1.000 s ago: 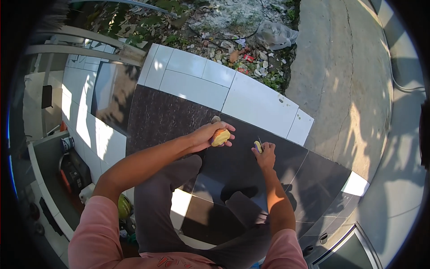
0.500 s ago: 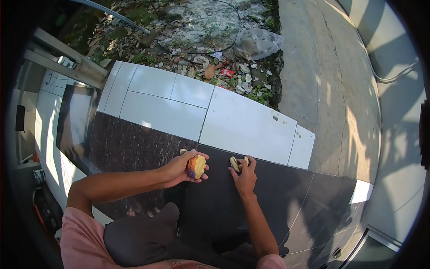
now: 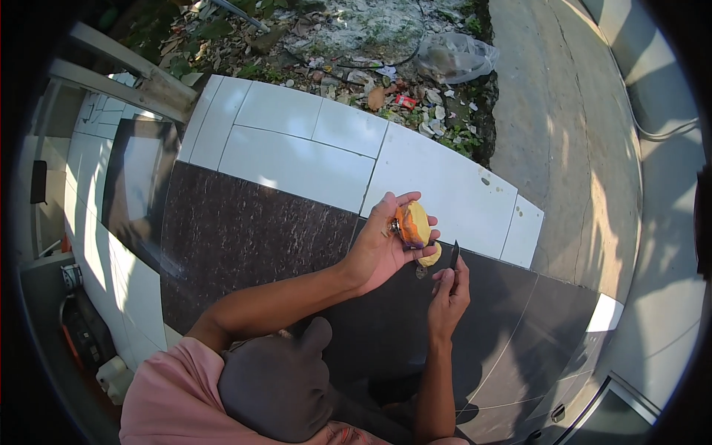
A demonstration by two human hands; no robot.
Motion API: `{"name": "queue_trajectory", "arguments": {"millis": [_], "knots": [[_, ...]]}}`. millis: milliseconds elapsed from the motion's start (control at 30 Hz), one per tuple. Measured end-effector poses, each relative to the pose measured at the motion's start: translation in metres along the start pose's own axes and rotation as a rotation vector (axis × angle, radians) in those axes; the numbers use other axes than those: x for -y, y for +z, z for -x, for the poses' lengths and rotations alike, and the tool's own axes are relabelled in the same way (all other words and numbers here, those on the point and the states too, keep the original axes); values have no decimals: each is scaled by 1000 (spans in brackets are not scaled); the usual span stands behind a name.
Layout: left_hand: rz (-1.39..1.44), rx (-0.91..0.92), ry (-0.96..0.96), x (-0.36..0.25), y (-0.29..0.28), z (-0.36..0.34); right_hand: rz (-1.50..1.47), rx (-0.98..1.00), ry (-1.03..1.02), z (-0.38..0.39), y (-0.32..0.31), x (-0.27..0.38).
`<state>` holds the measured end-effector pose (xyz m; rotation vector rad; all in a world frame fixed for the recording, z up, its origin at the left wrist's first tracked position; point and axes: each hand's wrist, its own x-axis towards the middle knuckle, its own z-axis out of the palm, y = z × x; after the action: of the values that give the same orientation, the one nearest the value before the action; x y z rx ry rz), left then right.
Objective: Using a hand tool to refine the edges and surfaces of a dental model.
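Observation:
My left hand (image 3: pixel 376 241) is turned up and curled around a rounded lump (image 3: pixel 417 224), yellow on one broad face, with orange and purple sides. A small dark, shiny piece shows on the lump beside my thumb; its kind cannot be made out. In my right hand (image 3: pixel 448 302), a thin dark pointed blade (image 3: pixel 455 254) stands out beyond the fingertips, tip away from me. A yellow piece (image 3: pixel 429 256) lies on the dark tile between my hands, partly hidden by my left fingers. Against its near edge is a small greyish bit (image 3: pixel 421 273).
Dark floor tiles (image 3: pixel 259 215) lie under my hands, bordered by white tiles (image 3: pixel 445 185). Beyond are littered ground and a clear plastic bag (image 3: pixel 457 58). A concrete strip (image 3: pixel 552 148) runs along the right. My dark-clothed knee (image 3: pixel 274 386) is bent near my left arm.
My left hand has moved right and forward with the lump. My right hand has left the yellow piece on the tile and now holds the dark blade. The view has shifted slightly.

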<state>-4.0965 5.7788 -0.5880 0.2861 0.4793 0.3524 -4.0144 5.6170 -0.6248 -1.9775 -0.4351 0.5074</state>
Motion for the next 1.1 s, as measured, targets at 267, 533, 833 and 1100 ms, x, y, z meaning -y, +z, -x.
{"name": "queue_trajectory", "arguments": {"millis": [267, 533, 833, 1100], "knots": [[109, 67, 27, -16, 8, 20, -70, 181, -202, 12, -17, 84], [235, 141, -119, -25, 16, 37, 124, 278, -459, 18, -26, 94], [41, 103, 79, -13, 20, 47, 235, 322, -482, 24, -30, 111], [-228, 86, 247, -13, 32, 49, 223, 261, -512, 22, -22, 115]]}}
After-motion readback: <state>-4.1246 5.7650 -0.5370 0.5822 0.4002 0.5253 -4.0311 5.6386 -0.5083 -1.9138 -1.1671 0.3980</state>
